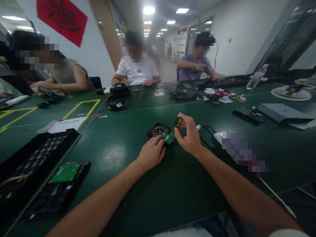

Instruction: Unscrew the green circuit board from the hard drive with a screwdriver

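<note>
Near the middle of the green table lies a black hard drive (158, 129) with a green circuit board (169, 137) at its near right side. My left hand (152, 152) rests its fingertips on the near edge of the drive and board; the fingers are bent, and whether they pinch anything is unclear. Over the right side of the board, my right hand (189, 135) is closed around a yellow and black screwdriver (178, 121), held upright. The screwdriver's tip is hidden or too small to make out.
A black tray (37, 158) and a drive with a green board (65, 172) lie left. At right are a white power strip (218, 136), another drive (249, 115), a grey metal case (283, 112) and a bottle (257, 77). People sit across the table.
</note>
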A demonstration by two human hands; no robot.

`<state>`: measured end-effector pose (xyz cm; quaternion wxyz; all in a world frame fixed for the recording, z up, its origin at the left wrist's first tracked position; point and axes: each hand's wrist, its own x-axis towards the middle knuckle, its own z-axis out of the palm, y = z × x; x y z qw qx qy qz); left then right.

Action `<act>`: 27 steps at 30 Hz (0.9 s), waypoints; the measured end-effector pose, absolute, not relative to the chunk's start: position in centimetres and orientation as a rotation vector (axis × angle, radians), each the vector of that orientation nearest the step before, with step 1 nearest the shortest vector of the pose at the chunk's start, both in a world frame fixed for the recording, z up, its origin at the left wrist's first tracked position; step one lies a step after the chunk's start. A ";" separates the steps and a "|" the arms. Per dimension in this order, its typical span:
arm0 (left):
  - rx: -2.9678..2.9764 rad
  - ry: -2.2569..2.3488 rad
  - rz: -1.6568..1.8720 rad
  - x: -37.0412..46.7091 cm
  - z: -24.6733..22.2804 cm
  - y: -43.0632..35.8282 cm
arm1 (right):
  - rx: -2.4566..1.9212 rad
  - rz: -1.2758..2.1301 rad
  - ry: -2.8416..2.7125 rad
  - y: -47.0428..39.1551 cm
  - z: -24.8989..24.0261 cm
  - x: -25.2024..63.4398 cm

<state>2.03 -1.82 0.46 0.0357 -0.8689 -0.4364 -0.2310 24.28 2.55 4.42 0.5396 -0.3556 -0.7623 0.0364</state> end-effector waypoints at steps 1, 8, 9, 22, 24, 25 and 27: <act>-2.671 -1.340 -0.709 2.0 0.5 -1.8 | -0.845 0.093 -1.813 2.6 4.4 24.3; -2.688 -1.339 -0.663 2.0 0.6 -1.8 | -0.841 0.112 -1.791 2.7 4.0 24.2; -2.690 -1.340 -0.665 2.0 0.6 -1.8 | -0.839 0.096 -1.790 2.7 4.1 24.2; -2.694 -1.305 -0.676 2.0 0.8 -1.9 | -0.829 0.084 -1.797 2.5 4.3 24.1; -2.685 -1.301 -0.671 1.9 0.8 -1.8 | -0.830 0.081 -1.797 2.5 4.4 24.1; -2.683 -1.298 -0.669 1.9 0.7 -1.8 | -0.830 0.081 -1.796 2.5 4.4 24.1; -2.680 -1.292 -0.667 1.9 0.8 -1.8 | -0.832 0.083 -1.795 2.5 4.4 24.1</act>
